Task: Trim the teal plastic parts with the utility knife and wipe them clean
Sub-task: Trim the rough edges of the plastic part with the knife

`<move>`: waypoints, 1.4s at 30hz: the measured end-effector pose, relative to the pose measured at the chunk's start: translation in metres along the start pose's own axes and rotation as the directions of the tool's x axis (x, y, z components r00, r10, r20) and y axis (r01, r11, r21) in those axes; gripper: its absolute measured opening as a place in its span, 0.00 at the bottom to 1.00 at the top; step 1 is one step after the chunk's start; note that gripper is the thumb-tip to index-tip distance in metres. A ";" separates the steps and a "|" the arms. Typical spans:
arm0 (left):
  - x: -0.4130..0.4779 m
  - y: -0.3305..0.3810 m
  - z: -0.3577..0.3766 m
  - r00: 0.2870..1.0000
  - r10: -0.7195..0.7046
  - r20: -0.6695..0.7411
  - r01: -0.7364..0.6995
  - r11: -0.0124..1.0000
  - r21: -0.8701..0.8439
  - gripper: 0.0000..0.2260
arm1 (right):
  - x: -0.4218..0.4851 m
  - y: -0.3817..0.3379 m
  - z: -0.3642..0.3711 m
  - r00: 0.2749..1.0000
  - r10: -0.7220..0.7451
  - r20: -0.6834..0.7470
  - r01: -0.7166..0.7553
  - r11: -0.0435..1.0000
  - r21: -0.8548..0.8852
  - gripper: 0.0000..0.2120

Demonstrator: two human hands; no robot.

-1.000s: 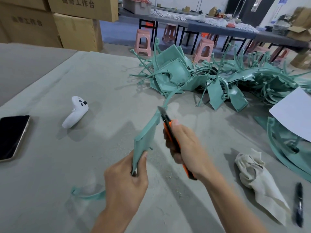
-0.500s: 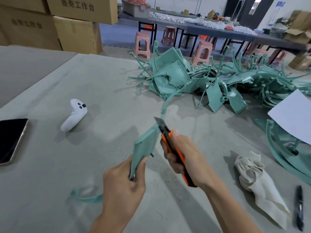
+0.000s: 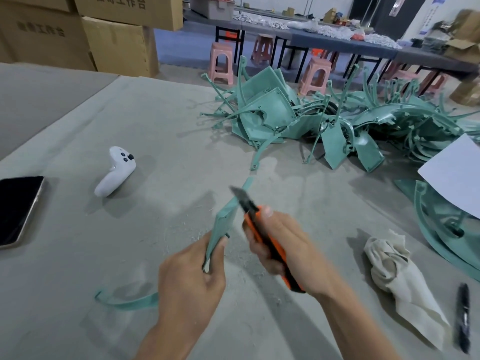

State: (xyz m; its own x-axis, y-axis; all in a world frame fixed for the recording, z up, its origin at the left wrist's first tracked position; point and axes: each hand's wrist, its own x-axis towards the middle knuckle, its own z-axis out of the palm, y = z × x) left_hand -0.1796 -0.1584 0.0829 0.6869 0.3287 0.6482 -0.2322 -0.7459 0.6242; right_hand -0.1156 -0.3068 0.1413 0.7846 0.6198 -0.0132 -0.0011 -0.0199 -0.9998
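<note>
Landmark for all positions: the heap [image 3: 272, 118] of untrimmed teal pieces at the far side of the table [image 3: 155, 126]. The teal part [image 3: 224, 219] under work is held off the table on the near side of the heap, between the two hands. The left hand [image 3: 189, 276] is clamped on its broad lower end, thumb and fingers pinching the flat faces. The right hand [image 3: 283, 245] is wrapped round the orange utility knife [image 3: 262, 229], thumb set along the top of the handle. The hands are close together but not touching. The part's long axis runs from the left hand's grip up and away, leaning slightly right, and its narrow tip points toward the heap. The knife lies at a shallow angle to that axis, with the dark blade [image 3: 239, 196] laid against the part's right edge above mid-length. Motion blur prevents confirming actual contact. Judgement: trimming of this edge is under way, and the stroke should follow the edge toward the heap, away from the left hand, which is the nearer hand to the part's base and sits below the blade. The cloth [image 3: 389, 266] lies on the table nearer than the heap and beyond the right hand, untouched; wiping is not yet done.
</note>
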 end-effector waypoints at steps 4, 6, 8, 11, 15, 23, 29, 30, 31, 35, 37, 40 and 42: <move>0.002 0.002 -0.003 0.999 0.044 -0.026 -0.045 0.999 -0.015 0.12 | 0.003 0.004 -0.002 0.990 0.098 0.097 -0.109 0.987 0.115 0.24; 0.004 0.002 -0.006 0.996 0.083 -0.043 -0.083 0.996 0.020 0.13 | 0.011 0.008 -0.010 0.980 0.199 0.007 -0.196 0.957 0.215 0.25; 0.003 0.000 -0.008 0.994 0.100 -0.047 -0.097 0.993 0.060 0.15 | 0.019 0.010 -0.020 0.953 0.285 -0.100 -0.257 0.940 0.226 0.24; 0.001 -0.003 -0.007 0.996 0.077 -0.046 -0.072 0.993 0.089 0.15 | 0.018 0.009 -0.027 0.948 0.300 -0.107 -0.262 0.926 0.273 0.24; 0.002 -0.004 -0.003 0.997 0.055 -0.045 -0.050 0.993 0.103 0.15 | -0.003 0.003 -0.005 0.903 0.290 0.317 -0.399 0.840 0.369 0.25; 0.002 0.002 -0.009 0.990 0.120 -0.071 -0.115 0.991 0.073 0.15 | 0.013 0.012 -0.016 0.911 0.385 0.146 -0.410 0.810 0.419 0.25; 0.003 0.002 -0.011 0.997 0.065 -0.044 -0.060 0.992 0.112 0.18 | 0.022 0.044 -0.063 0.794 0.206 -0.571 -0.329 0.937 -0.120 0.23; 0.003 0.002 -0.011 0.999 0.044 -0.032 -0.040 0.993 0.111 0.18 | 0.014 0.050 -0.070 0.776 0.089 -0.624 -0.387 0.849 -0.360 0.22; 0.003 0.001 -0.011 1.000 0.022 -0.021 -0.020 0.994 0.104 0.18 | 0.004 0.057 -0.077 0.772 0.004 -0.635 -0.452 0.707 -0.544 0.21; 0.002 0.004 -0.008 1.000 0.001 0.010 -0.002 0.996 0.084 0.18 | -0.028 0.077 -0.084 0.734 -0.062 -0.676 -0.613 0.365 -0.700 0.17; 0.002 0.003 -0.006 1.000 -0.012 0.007 0.011 0.996 0.084 0.17 | -0.037 0.081 -0.084 0.716 -0.079 -0.693 -0.621 0.380 -0.685 0.17; 0.001 0.001 -0.003 0.999 -0.035 0.005 0.034 0.991 0.126 0.10 | -0.046 0.080 -0.083 0.698 -0.145 -0.701 -0.569 0.484 -0.665 0.18; 0.001 0.000 -0.001 1.000 -0.008 0.009 0.006 0.984 0.176 0.08 | -0.049 0.077 -0.081 0.688 -0.174 -0.704 -0.535 0.534 -0.655 0.18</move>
State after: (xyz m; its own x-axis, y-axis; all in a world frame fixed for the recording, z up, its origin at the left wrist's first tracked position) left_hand -0.1798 -0.1571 0.0839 0.6948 0.3291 0.6395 -0.1031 -0.8343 0.5415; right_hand -0.1042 -0.4026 0.0657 0.9768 -0.1221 0.1757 -0.0139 -0.8558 -0.5171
